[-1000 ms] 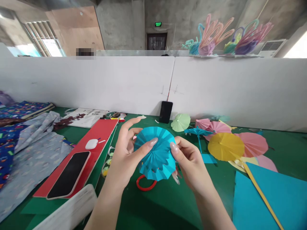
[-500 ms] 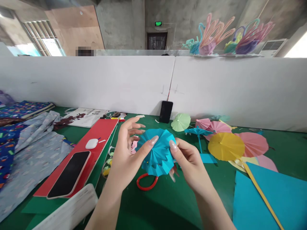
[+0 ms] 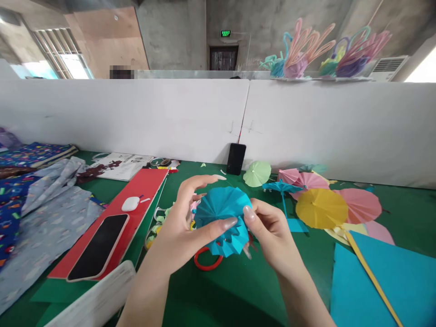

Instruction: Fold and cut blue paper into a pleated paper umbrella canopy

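Observation:
A pleated blue paper fan disc (image 3: 218, 204), with a zigzag fold along its lower edge, is held in the air between both hands. My left hand (image 3: 190, 227) has its thumb laid across the disc's lower front, while its fingers curve around the far left side. At the right edge, my right hand (image 3: 269, 227) pinches the paper between thumb and fingers. Below the disc, the red handle (image 3: 208, 268) of what looks like scissors lies on the green table, the rest of it hidden.
Paper umbrellas, including a yellow one (image 3: 321, 208) and a green one (image 3: 257, 174), lie at right. Blue sheets (image 3: 384, 281) bear a yellow strip (image 3: 371, 274). A phone (image 3: 98, 247) rests on a red folder (image 3: 143, 186) at left. A black phone (image 3: 236, 159) leans on the white partition (image 3: 153, 118).
My left thumb has slid right and down across the paper disc, and its index finger has reached further over the top. The right hand keeps its pinch, shifted slightly.

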Available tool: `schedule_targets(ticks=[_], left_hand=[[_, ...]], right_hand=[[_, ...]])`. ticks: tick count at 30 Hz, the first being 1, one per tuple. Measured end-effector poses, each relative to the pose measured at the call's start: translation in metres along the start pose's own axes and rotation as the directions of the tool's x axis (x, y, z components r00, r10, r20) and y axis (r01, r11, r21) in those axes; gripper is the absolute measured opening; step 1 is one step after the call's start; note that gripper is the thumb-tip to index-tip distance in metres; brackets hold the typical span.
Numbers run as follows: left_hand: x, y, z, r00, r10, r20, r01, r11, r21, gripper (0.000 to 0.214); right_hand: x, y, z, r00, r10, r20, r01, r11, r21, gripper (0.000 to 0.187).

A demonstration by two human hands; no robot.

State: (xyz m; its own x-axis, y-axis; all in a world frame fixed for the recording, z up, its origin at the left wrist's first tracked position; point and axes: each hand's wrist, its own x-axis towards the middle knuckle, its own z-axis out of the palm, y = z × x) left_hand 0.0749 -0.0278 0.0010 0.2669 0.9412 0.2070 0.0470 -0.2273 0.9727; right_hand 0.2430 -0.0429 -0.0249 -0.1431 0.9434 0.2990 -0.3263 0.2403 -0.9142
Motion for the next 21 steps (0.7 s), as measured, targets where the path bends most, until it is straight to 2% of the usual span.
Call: schedule_targets(ticks=[2, 8, 14, 21], left_hand=[[0.0005, -0.0003, -0.0006, 0.999, -0.029, 0.023, 0.029, 1.0, -0.004, 0.046], [0.0017, -0.0009, 0.0012, 0.998, 0.019, 0.061, -0.019, 1.0, 0.006, 0.046], [0.0004, 0.0025, 0.0037, 0.995, -0.069, 0.073, 0.072, 0.997, -0.04, 0.046], [0.0013, 0.0027, 0.0062, 0.991, -0.053, 0.123, 0.066, 0.992, -0.104, 0.045]], right_hand=[[-0.0007, -0.0001, -0.0002, 1.0, -0.008, 0.008, 0.008, 1.0, -0.006, 0.038], [-0.0029, -0.0007, -0.001, 0.999, -0.034, 0.011, 0.034, 0.999, -0.007, 0.04], [-0.0019, -0.002, 0.0002, 0.998, -0.056, -0.001, 0.056, 0.997, -0.05, 0.039], [-0.0052, -0.0019, 0.0001, 0.992, -0.124, 0.001, 0.123, 0.987, -0.107, 0.037]])
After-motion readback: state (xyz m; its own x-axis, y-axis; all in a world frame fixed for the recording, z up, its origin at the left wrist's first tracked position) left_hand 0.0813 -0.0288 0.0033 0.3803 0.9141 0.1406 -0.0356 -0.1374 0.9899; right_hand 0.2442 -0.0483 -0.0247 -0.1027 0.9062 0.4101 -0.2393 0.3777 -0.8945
